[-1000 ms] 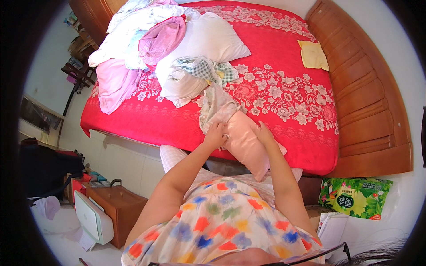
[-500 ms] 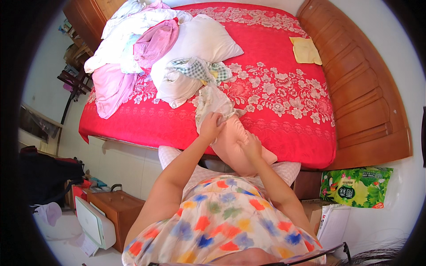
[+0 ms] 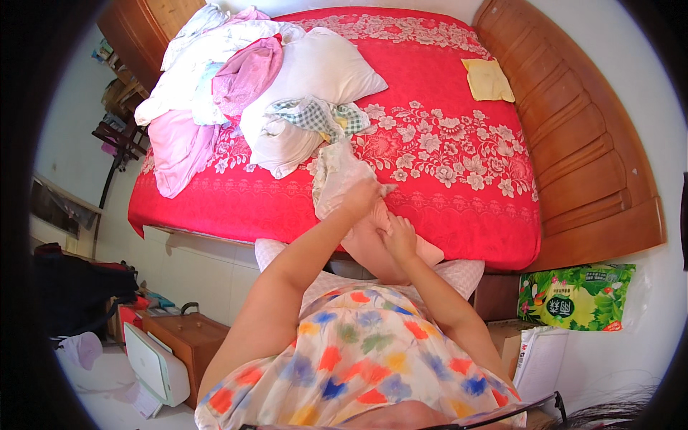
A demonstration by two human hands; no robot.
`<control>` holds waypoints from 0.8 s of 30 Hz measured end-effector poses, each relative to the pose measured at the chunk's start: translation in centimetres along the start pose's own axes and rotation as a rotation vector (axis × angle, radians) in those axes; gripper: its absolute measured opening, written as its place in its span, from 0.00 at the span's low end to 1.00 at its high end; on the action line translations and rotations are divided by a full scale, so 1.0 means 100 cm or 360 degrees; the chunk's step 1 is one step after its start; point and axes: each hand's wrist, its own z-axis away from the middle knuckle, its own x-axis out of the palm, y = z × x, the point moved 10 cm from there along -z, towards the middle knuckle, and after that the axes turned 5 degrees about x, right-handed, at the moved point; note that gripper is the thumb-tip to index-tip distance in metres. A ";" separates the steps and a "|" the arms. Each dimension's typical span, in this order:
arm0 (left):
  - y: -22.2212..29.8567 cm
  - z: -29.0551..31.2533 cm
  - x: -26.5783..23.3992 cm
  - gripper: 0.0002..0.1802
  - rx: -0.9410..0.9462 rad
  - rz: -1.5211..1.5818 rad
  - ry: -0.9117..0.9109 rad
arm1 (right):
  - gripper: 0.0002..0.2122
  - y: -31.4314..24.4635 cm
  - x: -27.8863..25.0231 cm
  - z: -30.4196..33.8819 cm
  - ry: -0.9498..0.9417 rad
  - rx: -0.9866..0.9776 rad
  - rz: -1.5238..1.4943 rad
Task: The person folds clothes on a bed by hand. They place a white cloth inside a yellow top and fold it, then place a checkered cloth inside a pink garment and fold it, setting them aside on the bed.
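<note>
A peach-coloured pillow [image 3: 363,246] lies across my lap and the near edge of the bed. Over its far end is a pale, faintly patterned cloth cover [image 3: 339,175], bunched with a ruffled edge. My left hand [image 3: 364,195] is closed on this cover where it meets the peach pillow; its fingertips are mostly hidden. Just nearer and to the right, my right hand [image 3: 398,238] grips the pillow, pinching a fold of its surface. Beyond the cover, a green-checked cloth [image 3: 307,113] rests against a white pillow [image 3: 315,72].
A red floral bedspread [image 3: 459,208] covers the bed, with a wooden headboard [image 3: 573,143] at right. Pink and white bedding [image 3: 183,147] is heaped at left; a folded yellow cloth [image 3: 489,80] lies far right. On the floor stand a brown cabinet [image 3: 188,340] and a green package [image 3: 573,297].
My left hand has moved slightly away from me and to the right along the cover, its fingers now turned under. My right hand has shifted a little left on the pillow.
</note>
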 end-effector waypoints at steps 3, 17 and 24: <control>0.030 0.012 0.025 0.08 0.0087 0.0081 -0.0090 | 0.23 0.000 -0.001 -0.002 -0.0019 0.0058 -0.0059; -0.018 0.085 0.010 0.11 -0.0349 0.0536 0.0255 | 0.15 0.043 0.019 -0.039 -0.0079 0.0601 -0.1003; -0.029 0.081 -0.015 0.16 -0.0411 0.0641 0.0367 | 0.11 0.082 0.042 -0.092 0.0037 0.0992 -0.1690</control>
